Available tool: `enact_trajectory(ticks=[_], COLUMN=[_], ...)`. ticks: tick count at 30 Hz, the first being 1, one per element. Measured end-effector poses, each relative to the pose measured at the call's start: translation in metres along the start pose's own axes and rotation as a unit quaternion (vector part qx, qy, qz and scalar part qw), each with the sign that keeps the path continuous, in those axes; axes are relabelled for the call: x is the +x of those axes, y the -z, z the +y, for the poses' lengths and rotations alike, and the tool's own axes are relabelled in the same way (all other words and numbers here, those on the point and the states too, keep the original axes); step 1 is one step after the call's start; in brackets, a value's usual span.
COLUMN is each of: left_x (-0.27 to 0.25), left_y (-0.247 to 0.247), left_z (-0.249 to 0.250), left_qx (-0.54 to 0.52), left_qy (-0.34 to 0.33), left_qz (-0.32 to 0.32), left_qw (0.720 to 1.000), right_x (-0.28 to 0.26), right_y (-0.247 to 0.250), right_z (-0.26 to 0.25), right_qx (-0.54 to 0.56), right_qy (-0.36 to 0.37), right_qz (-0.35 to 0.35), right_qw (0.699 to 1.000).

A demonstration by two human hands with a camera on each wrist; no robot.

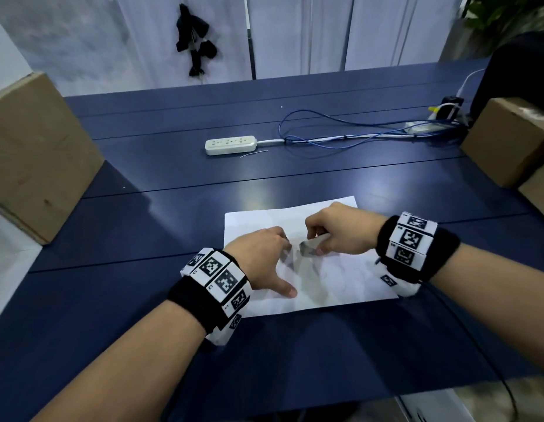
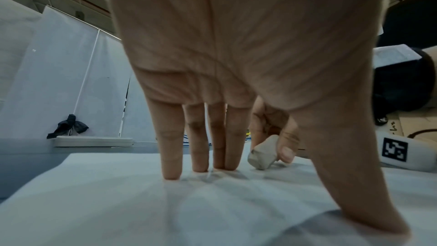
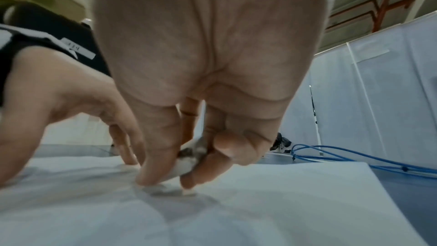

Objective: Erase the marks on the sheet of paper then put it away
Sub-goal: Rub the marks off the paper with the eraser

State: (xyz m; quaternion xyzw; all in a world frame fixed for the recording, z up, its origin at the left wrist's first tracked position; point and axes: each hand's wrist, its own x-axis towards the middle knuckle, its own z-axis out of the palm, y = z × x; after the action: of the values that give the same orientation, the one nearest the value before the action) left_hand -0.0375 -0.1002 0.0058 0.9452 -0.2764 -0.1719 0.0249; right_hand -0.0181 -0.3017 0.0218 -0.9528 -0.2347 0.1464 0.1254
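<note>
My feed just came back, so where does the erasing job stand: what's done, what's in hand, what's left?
Done: nothing looks finished. In hand: the left hand presses straight fingers on the sheet of paper, while the right hand pinches the eraser with its tip at the sheet. Whether marks remain is too faint to tell. Left: the sheet lies on the blue table, not yet put away.

I am counting one sheet of paper (image 1: 340, 281) lying near on the blue table (image 1: 143, 300), one eraser (image 1: 310, 248), and two hands, left hand (image 1: 258, 257) and right hand (image 1: 343, 229). Farther off, I am seeing one power strip (image 1: 229, 144), one blue cable (image 1: 325, 129), and three cardboard boxes: one at left (image 1: 36, 153), two at right (image 1: 508, 138).
</note>
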Motion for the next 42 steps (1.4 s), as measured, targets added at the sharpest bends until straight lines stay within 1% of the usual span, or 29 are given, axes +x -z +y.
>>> enact_trajectory(ticks=[1,2,5,6,7,8,11,13,14,15,17,18,19,20,23,25,26,29,30,31,32,36,37,38,39,42], left_x=[0.000,0.000,0.002,0.003,0.003,0.004,0.004,0.005,0.005,0.005,0.007,0.007,0.008,0.008,0.008,0.008,0.008,0.009,0.009,0.010,0.010,0.009,0.009,0.010,0.010,0.011], left_y=[0.000,0.000,-0.001,0.000,-0.001,0.000,0.001,0.001,0.001,0.001,0.001,0.002,0.002,0.003,0.005,0.006,0.006,0.005,0.005,0.006,0.006,0.007,0.008,0.007,0.007,0.005], left_z=[0.000,-0.001,-0.001,-0.001,0.000,0.000,0.000,0.000,0.000,0.000,0.001,0.001,0.002,0.002,0.005,0.005,0.005,0.005,0.005,0.006,0.007,0.006,0.006,0.006,0.005,0.005], left_qx=[0.004,0.008,0.031,0.038,0.041,0.042,0.031,0.029,0.031,0.033,0.042,0.046,0.048,0.049,0.055,0.059,0.061,0.064,0.065,0.063,0.061,0.057,0.059,0.060,0.060,0.065], left_qy=[0.001,0.002,0.005,0.006,0.006,0.005,0.005,0.004,0.005,0.006,0.006,0.006,0.006,0.005,-0.001,-0.003,-0.003,-0.002,-0.002,-0.003,-0.004,-0.010,-0.010,-0.009,-0.007,-0.005], left_qz=[-0.001,-0.002,-0.010,-0.011,-0.013,-0.013,-0.015,-0.017,-0.017,-0.018,-0.022,-0.024,-0.024,-0.022,-0.022,-0.024,-0.022,-0.023,-0.025,-0.025,-0.023,-0.024,-0.024,-0.022,-0.021,-0.020], left_qw=[1.000,1.000,0.999,0.999,0.999,0.999,0.999,0.999,0.999,0.999,0.999,0.999,0.999,0.999,0.998,0.998,0.998,0.998,0.998,0.998,0.998,0.998,0.998,0.998,0.998,0.998], right_x=[-0.002,-0.007,-0.023,-0.025,-0.022,-0.017,0.003,0.005,0.002,-0.003,-0.015,-0.018,-0.017,-0.013,0.004,0.005,0.001,-0.019,-0.022,-0.021,-0.018,0.004,0.005,0.003,-0.002,-0.021], right_y=[-0.001,-0.003,-0.010,-0.011,-0.010,-0.008,0.001,0.002,0.001,-0.002,-0.010,-0.012,-0.012,-0.010,0.000,0.001,-0.001,-0.012,-0.015,-0.015,-0.013,0.005,0.005,0.003,0.000,-0.015], right_z=[0.000,-0.001,-0.007,-0.008,-0.008,-0.007,-0.004,-0.002,-0.003,-0.005,-0.011,-0.013,-0.013,-0.012,-0.005,-0.002,-0.003,-0.013,-0.015,-0.015,-0.013,0.001,0.003,0.002,0.000,-0.014], right_qx=[-0.007,-0.015,-0.003,0.003,0.001,-0.006,-0.024,-0.026,-0.022,-0.015,0.001,0.003,0.000,-0.008,-0.031,-0.040,-0.038,0.000,0.009,0.008,0.000,-0.031,-0.032,-0.029,-0.020,0.016], right_qy=[0.011,0.027,0.065,0.066,0.066,0.062,0.026,0.017,0.028,0.044,0.062,0.064,0.064,0.062,0.034,0.034,0.043,0.069,0.071,0.069,0.063,0.012,0.009,0.018,0.033,0.078], right_qz=[-0.004,-0.022,-0.139,-0.162,-0.164,-0.146,-0.048,-0.017,-0.024,-0.046,-0.119,-0.141,-0.144,-0.130,-0.038,-0.005,-0.013,-0.114,-0.139,-0.143,-0.131,-0.020,-0.006,-0.008,-0.026,-0.130], right_qw=[1.000,0.999,0.988,0.985,0.984,0.987,0.998,0.999,0.999,0.998,0.991,0.988,0.987,0.990,0.998,0.999,0.998,0.991,0.988,0.987,0.989,0.999,0.999,0.999,0.999,0.988])
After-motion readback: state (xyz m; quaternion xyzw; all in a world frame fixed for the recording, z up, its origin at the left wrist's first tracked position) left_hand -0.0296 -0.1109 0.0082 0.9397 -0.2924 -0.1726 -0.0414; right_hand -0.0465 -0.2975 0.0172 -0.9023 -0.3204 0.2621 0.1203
